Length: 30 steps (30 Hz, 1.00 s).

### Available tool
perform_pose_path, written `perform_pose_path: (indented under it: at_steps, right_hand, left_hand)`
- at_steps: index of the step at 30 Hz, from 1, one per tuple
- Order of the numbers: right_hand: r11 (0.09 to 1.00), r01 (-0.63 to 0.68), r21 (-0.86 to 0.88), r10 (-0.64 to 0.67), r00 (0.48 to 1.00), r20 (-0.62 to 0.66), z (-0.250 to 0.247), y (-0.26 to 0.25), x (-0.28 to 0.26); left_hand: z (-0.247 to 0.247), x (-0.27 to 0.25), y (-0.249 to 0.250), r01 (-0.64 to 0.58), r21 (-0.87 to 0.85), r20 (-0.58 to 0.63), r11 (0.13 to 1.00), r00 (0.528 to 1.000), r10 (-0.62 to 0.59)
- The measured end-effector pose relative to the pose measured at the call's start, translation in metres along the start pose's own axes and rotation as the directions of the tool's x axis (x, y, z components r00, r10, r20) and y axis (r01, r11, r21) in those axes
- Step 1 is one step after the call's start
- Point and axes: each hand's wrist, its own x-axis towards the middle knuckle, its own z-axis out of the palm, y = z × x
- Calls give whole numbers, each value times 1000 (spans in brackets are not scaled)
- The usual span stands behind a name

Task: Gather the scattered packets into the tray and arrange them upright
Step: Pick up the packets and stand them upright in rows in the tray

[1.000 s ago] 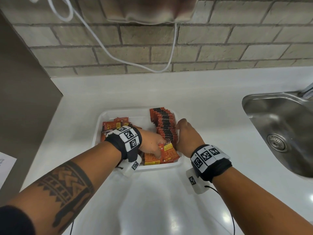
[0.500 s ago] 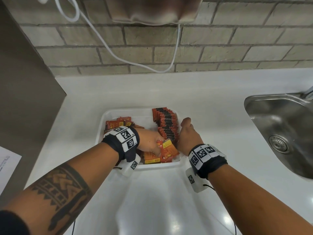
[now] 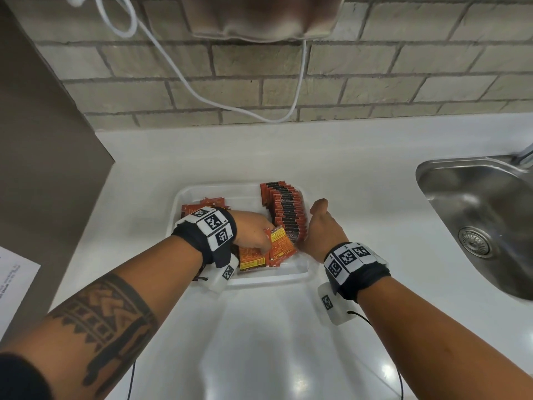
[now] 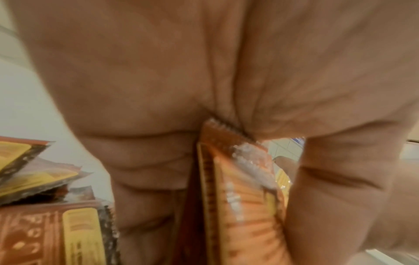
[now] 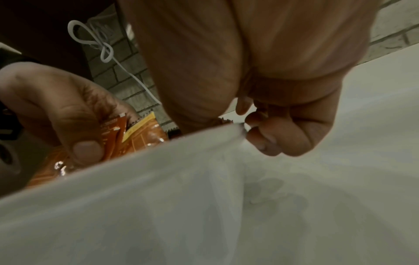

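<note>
The left hand point(image 3: 253, 235) has lifted a pinched packet point(image 3: 281, 245) toward the upright row point(image 3: 285, 209); the right hand point(image 3: 323, 226) curls on the tray point(image 3: 271, 280) edge

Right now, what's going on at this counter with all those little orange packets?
A person is sorting sauce-type packets into a white tray on the counter. The left hand pinches a couple of orange packets over the tray's near end. The right hand, fingers curled, rests at the tray's right edge beside an upright row of packets. More loose packets lie on the tray's left side.
</note>
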Motion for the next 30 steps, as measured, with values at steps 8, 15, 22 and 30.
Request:
perform_pose_path:
  at_steps: [8,15,22,30]
  right_hand:
    - [999,-7,34,6,1000,13,-3,1,0]
    - [1000,-11,28,10,999,47,-3,1,1]
    - [1000,-18,16,17,997,69,-3,1,1]
    - [1000,-18,13,17,995,100,-9,1,-2]
  left_hand:
    - [-5,-1,2,27,-21,41,999,999,-26]
    - [-11,-10,-3,48,-30,44,998,998,-47]
    - [-12,-14,-12,75,1,31,997,997,-75]
    - [-21,-23,-23,80,-3,-24,997,996,-80]
